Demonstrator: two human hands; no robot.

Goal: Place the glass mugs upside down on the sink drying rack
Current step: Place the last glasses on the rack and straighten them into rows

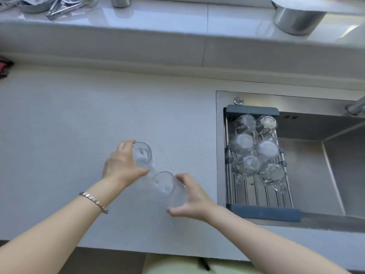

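Note:
Two clear glass mugs stand upright on the grey counter left of the sink. My left hand (122, 165) wraps the far mug (143, 154) from its left side. My right hand (192, 196) wraps the near mug (167, 187) from its right side. Both mugs rest on the counter, mouths up. The drying rack (262, 211), steel bars with dark grey end pieces, spans the left part of the sink. Several glass mugs (254, 147) sit upside down on its far half in two rows; its near half is bare bars.
The steel sink basin (325, 165) lies to the right of the rack, with a tap (355, 106) at its far right. A raised ledge behind the counter holds metal bowls and tongs (57, 8) and a steel pot (296, 20).

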